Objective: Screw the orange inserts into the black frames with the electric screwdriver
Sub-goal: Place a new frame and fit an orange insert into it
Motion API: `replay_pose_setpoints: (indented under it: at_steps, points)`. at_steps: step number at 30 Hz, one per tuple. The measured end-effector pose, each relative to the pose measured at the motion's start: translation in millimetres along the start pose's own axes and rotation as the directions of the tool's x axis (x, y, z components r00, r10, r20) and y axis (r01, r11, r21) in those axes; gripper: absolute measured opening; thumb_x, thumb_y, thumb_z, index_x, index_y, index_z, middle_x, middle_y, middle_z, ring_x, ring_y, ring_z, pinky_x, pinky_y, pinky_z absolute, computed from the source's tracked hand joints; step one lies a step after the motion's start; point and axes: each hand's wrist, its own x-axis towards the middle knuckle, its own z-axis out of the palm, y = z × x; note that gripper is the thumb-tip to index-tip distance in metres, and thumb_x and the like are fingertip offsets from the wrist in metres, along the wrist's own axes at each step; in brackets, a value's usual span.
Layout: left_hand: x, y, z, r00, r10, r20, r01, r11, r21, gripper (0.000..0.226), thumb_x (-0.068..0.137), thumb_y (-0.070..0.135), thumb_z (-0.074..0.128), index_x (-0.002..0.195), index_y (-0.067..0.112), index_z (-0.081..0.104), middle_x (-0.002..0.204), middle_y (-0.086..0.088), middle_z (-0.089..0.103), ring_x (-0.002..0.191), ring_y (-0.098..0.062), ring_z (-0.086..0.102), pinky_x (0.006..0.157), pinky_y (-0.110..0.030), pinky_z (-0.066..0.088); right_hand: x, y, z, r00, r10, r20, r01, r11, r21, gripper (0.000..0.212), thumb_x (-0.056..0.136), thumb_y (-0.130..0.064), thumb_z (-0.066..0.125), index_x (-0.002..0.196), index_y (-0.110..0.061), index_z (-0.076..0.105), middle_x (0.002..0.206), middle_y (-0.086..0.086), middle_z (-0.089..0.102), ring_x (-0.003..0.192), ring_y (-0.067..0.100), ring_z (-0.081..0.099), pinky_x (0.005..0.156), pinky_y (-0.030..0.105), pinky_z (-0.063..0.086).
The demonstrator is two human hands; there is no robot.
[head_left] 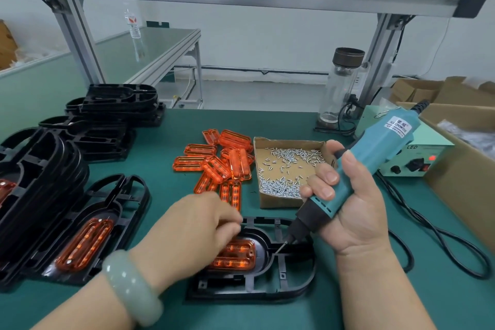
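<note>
In one frame (294, 289), one insert (235, 256); one screwdriver (380, 147) in right fingers (325, 177); left fingers (227, 228) unclear.

Glossy pale-green bangle (132, 288) (rounded, faintly mottled), left wrist.

A factory assembly bench: aluminium-profile frame (80, 43), green mat (171, 120), box of screws (288, 169).

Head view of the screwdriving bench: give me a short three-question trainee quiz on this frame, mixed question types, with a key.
1. True or false: the right hand grips the electric screwdriver.
2. The screws lie in: A) a glass jar, B) a cardboard box, C) a metal tin.
3. Fill in: the insert in the black frame beneath the left hand is ____ in colour.
Key: 1 true; 2 B; 3 orange.
</note>
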Motion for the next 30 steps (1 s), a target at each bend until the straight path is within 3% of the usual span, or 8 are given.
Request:
replay_pose_setpoints:
  at_steps: [2, 4, 8, 12, 16, 19, 22, 30]
  points:
    - [25, 5, -6, 0.997, -0.013, -0.08, 0.011, 1.0, -0.027, 0.021, 0.09, 0.033, 0.058, 0.107, 0.032, 0.07, 0.096, 0.023, 0.063, 0.087, 0.004, 0.055, 0.077, -0.01, 0.036, 0, -1, 0, 1.0, -0.005, -0.023, 0.005, 1.0, 0.006, 0.017, 0.086, -0.027, 0.048, 0.095, -0.019, 0.06, 0.054, -0.008, 0.043, 0.039, 0.004, 0.042, 0.051, 0.021, 0.047]
    - [56, 13, -7, 0.994, 0.003, -0.11, -0.002, 1.0, 0.009, 0.025, 0.092, 0.029, 0.056, 0.114, 0.028, 0.068, 0.109, 0.012, 0.068, 0.101, -0.008, 0.06, 0.084, -0.017, 0.038, 1, -2, 1, 0.999, -0.005, -0.035, 0.005, 1.0, 0.002, 0.017, 0.085, -0.027, 0.047, 0.095, -0.019, 0.059, 0.054, -0.007, 0.042, 0.039, 0.004, 0.041, 0.05, 0.021, 0.047]
    - [111, 34, 4, 0.997, 0.048, 0.06, -0.056, 0.988, 0.141, 0.032, 0.095, 0.027, 0.049, 0.125, 0.025, 0.061, 0.126, 0.001, 0.062, 0.116, -0.021, 0.056, 0.099, -0.033, 0.043, 1, -1, 1, 0.999, 0.003, -0.046, -0.004, 1.0, -0.023, 0.018, 0.085, -0.027, 0.048, 0.097, -0.019, 0.058, 0.053, -0.007, 0.042, 0.038, 0.005, 0.04, 0.049, 0.021, 0.047]
    - [133, 47, 20, 0.97, -0.056, 0.238, -0.017, 0.956, 0.292, 0.027, 0.094, 0.02, 0.049, 0.116, 0.024, 0.064, 0.118, -0.009, 0.06, 0.106, -0.03, 0.058, 0.09, -0.038, 0.049, 1, -1, 1, 0.998, 0.004, -0.055, -0.006, 0.999, -0.033, 0.019, 0.084, -0.027, 0.048, 0.098, -0.018, 0.058, 0.053, -0.006, 0.041, 0.038, 0.006, 0.039, 0.049, 0.022, 0.047]
    - [138, 49, 29, 0.966, -0.076, 0.248, -0.034, 0.91, 0.413, 0.01, 0.09, 0.014, 0.054, 0.093, 0.014, 0.064, 0.103, -0.007, 0.065, 0.09, -0.026, 0.06, 0.075, -0.036, 0.05, 2, -2, 3, 0.998, -0.001, -0.07, -0.001, 0.999, -0.032, 0.02, 0.082, -0.027, 0.05, 0.097, -0.018, 0.059, 0.053, -0.006, 0.04, 0.038, 0.006, 0.039, 0.048, 0.022, 0.046]
    - [139, 50, 29, 0.981, -0.049, 0.189, -0.03, 0.919, 0.392, 0.016, 0.089, 0.015, 0.058, 0.1, 0.018, 0.069, 0.101, -0.003, 0.067, 0.091, -0.026, 0.064, 0.078, -0.036, 0.053, 2, -2, 3, 0.997, -0.009, -0.074, 0.007, 1.0, -0.028, 0.019, 0.082, -0.027, 0.05, 0.097, -0.017, 0.059, 0.053, -0.006, 0.04, 0.038, 0.006, 0.039, 0.048, 0.021, 0.046]
    - [139, 50, 27, 0.988, -0.057, 0.146, 0.002, 0.937, 0.349, 0.012, 0.087, 0.024, 0.062, 0.096, 0.019, 0.068, 0.094, -0.002, 0.067, 0.088, -0.025, 0.064, 0.071, -0.032, 0.05, 2, -2, 3, 0.997, -0.007, -0.074, 0.004, 1.0, -0.028, 0.019, 0.083, -0.027, 0.05, 0.097, -0.018, 0.059, 0.053, -0.006, 0.041, 0.038, 0.006, 0.039, 0.049, 0.021, 0.046]
    - [128, 43, 19, 1.0, -0.027, -0.004, 0.027, 1.0, -0.012, 0.021, 0.088, 0.021, 0.054, 0.09, 0.022, 0.075, 0.099, 0.004, 0.071, 0.09, -0.018, 0.064, 0.081, -0.03, 0.052, 2, -1, 4, 0.997, -0.001, -0.078, 0.0, 1.0, -0.016, 0.019, 0.082, -0.027, 0.05, 0.096, -0.017, 0.059, 0.052, -0.006, 0.041, 0.038, 0.006, 0.039, 0.048, 0.022, 0.046]
